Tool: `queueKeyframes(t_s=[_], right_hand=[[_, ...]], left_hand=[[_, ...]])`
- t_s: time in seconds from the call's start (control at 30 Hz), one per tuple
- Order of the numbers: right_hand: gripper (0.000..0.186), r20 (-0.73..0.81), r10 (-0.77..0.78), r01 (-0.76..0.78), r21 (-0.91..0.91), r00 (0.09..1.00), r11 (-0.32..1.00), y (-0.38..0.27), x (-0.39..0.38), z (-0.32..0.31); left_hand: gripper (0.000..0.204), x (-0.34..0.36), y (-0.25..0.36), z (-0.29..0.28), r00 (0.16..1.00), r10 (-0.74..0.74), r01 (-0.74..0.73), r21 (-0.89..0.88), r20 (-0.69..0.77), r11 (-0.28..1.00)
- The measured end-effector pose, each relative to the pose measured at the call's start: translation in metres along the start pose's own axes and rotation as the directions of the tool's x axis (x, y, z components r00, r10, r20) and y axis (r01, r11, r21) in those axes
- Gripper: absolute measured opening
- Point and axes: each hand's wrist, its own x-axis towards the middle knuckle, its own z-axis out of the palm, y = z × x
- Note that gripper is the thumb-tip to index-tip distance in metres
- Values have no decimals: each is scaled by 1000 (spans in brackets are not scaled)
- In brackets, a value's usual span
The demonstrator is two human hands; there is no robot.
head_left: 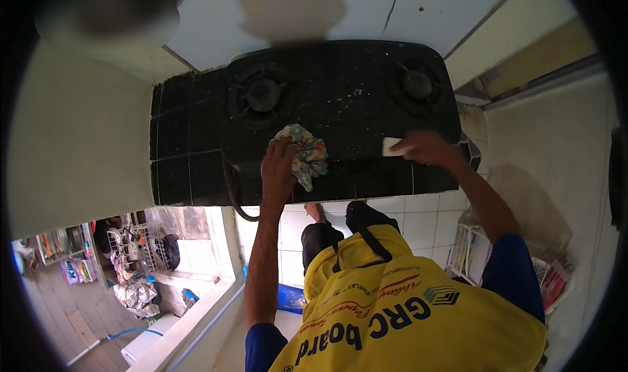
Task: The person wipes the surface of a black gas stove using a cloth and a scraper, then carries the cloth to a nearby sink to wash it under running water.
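Note:
A black two-burner gas stove (327,126) stretches across the counter in front of me, with pale specks scattered over its middle. My left hand (280,166) grips a crumpled, patterned cloth (305,155) at the stove's front, below the left burner (263,95). Toward the stove's front right, my right hand (426,149) is closed around a small white flat piece (394,147); its exact kind I cannot make out. The right burner (417,83) lies beyond that hand.
Black tiles (173,133) cover the counter left of the stove. A dark hose (234,192) hangs off the front edge. White wire racks (463,248) stand on the floor at right. Beyond a low ledge (196,323) at lower left are shelves and a wire rack with household items.

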Motion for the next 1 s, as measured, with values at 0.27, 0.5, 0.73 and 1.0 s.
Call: queueKeyframes(t_s=[0.27,0.5,0.73,1.0], right_hand=[[36,-78,-443,400,-311,893,862,-109,46,53],[45,-300,-218,144,-250,929,957,-92,8,81],[47,-424,1,45,100,906,994,-85,-9,101],[44,-613,178,112,403,769,908,11,-92,89]], left_hand=[[48,-1,3,-10,998,-57,55,-56,-28,997],[47,-4,5,-4,995,-65,60,-64,-76,996],[53,-4,10,14,998,-56,47,-173,-43,984],[40,58,133,140,962,273,-272,-61,17,960]])
